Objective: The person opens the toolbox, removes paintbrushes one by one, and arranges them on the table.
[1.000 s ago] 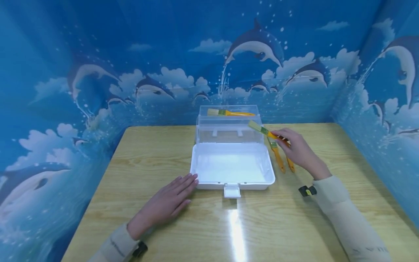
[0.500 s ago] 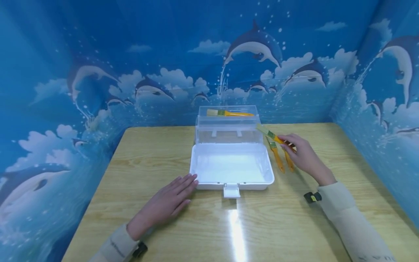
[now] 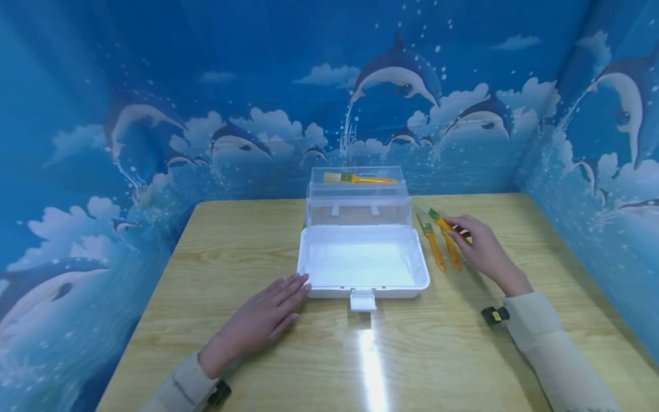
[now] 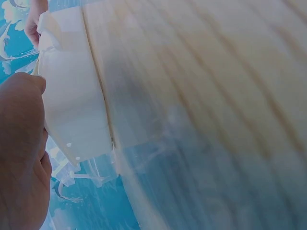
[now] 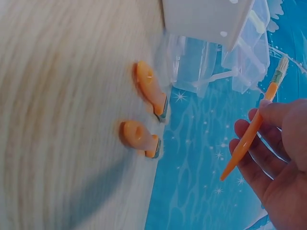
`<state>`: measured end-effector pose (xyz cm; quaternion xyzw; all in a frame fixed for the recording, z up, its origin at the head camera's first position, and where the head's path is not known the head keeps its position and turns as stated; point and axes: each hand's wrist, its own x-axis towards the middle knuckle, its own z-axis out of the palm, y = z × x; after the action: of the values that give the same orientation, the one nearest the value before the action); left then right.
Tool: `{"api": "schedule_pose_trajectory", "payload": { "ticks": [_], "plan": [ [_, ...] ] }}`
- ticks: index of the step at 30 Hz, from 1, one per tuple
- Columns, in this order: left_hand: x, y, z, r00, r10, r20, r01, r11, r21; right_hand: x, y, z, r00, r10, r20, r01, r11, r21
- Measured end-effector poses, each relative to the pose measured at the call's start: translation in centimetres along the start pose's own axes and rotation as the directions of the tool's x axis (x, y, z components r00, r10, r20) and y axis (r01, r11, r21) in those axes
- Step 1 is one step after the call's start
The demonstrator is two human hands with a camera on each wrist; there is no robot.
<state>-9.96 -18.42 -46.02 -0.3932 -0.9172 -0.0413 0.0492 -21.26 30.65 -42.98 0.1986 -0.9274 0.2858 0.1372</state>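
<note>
head: right hand [image 3: 479, 247] pinches brush [image 3: 441, 221], gap to box lid [image 3: 356, 191] edge

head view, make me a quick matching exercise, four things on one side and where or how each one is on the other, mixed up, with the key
1 latch
2 clear section
3 left hand
4 right hand

a pinching an orange-handled brush
b behind the white box, a second brush inside
c fingertips at the box's front left corner
d middle of the box's front

Pairs: 1-d, 2-b, 3-c, 4-a
</note>
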Motion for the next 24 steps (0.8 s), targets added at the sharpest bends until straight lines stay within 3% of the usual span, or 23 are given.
{"api": "schedule_pose_trajectory", "payload": {
  "ticks": [17,24],
  "plan": [
    [-0.1,-0.1,0.4,0.999,0.017,-0.046,-0.017,1.000,0.005,-0.5,1.5,0.3,0.993,0.110,0.030,-0.110,0.994,0.007],
    [0.0,-0.1,0.2,1.000,0.002,-0.012,-0.002,1.000,-0.007,-0.8,1.8,0.1,0.989,0.146,0.030,-0.146,0.989,0.010]
  ]
}}
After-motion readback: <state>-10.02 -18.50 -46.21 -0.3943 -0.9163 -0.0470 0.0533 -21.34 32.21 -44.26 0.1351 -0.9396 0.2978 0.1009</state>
